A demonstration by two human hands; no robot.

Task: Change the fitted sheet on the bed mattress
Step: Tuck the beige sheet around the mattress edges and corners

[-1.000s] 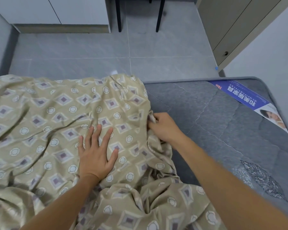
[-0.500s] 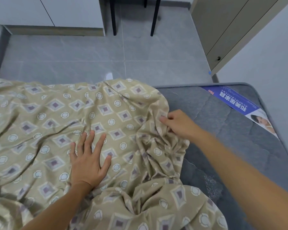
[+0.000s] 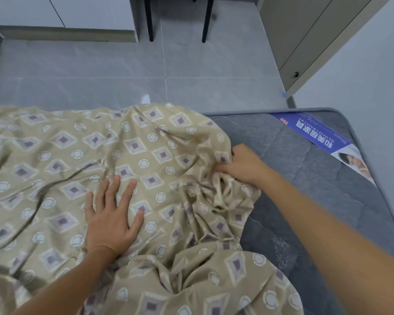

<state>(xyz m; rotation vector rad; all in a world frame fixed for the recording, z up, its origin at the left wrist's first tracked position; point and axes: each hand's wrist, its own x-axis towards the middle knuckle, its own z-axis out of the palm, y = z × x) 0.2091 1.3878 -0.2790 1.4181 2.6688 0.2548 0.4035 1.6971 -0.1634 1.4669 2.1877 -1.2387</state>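
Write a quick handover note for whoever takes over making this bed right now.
Left hand: flat, fingers spread, pressing the patterned sheet down.
Right hand: grips the bunched sheet edge.
The sheet covers the left part of the grey mattress; the right part and far right corner are bare.
Done: sheet laid on and partly spread.
Left: pull it across to the right, hook the corners, smooth out wrinkles.

To my right the grey mattress (image 3: 316, 189) lies bare, open for my right hand (image 3: 243, 164) to slide across toward its far corner, with only the flat blue label (image 3: 316, 135) lying there. The wall (image 3: 373, 64) runs just beside that edge and blocks any reach beyond it. The bunched sheet (image 3: 214, 201) rises in folds between my hands. My left hand (image 3: 112, 219) presses flat on smoother cloth, with room leftward.
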